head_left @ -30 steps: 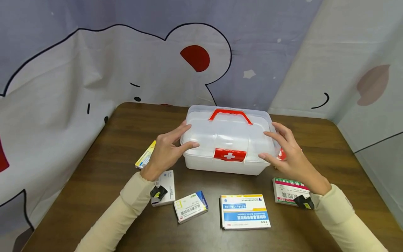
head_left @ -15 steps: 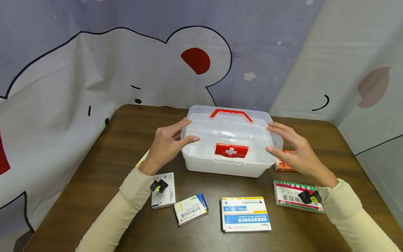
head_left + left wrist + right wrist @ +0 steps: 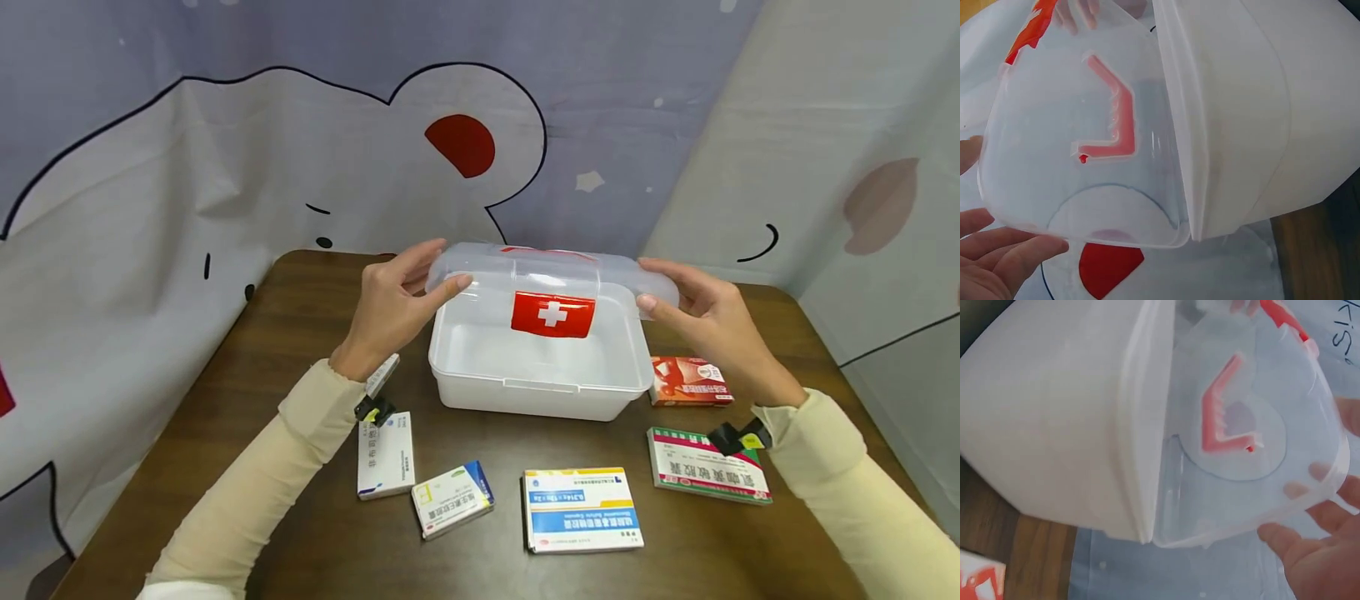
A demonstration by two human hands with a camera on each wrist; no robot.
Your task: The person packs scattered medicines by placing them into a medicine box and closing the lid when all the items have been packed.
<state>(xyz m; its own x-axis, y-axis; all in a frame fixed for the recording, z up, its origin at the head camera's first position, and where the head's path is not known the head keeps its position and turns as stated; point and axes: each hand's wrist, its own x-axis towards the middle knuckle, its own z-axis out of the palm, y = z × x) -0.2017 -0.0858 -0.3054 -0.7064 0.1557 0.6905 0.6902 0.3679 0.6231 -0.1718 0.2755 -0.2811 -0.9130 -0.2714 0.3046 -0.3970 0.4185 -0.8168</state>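
Observation:
A white first-aid box (image 3: 480, 398) stands at the back of the table, its inside showing no contents. Its clear lid (image 3: 480, 260) is tilted up, with a red cross latch (image 3: 553, 314) at the front and a red handle (image 3: 1124, 122) on top. My left hand (image 3: 390, 304) holds the lid's left end, thumb in front and fingers behind. At the right end my right hand (image 3: 701, 312) grips it the same way. Both wrist views show fingertips at the lid's rim, with the handle seen through the clear plastic.
Medicine boxes lie around: an orange-red one (image 3: 690, 382), a green-and-white one (image 3: 708, 467), a blue-and-white stack (image 3: 583, 512), a small vitamin box (image 3: 453, 500) and a white one (image 3: 386, 458). Another box (image 3: 382, 375) is partly behind the left wrist. A printed curtain (image 3: 337, 158) hangs behind the table.
The lid was down on the box and has swung up and back, its red latch rising off the front rim. Both hands moved up with it. The box's inside now shows.

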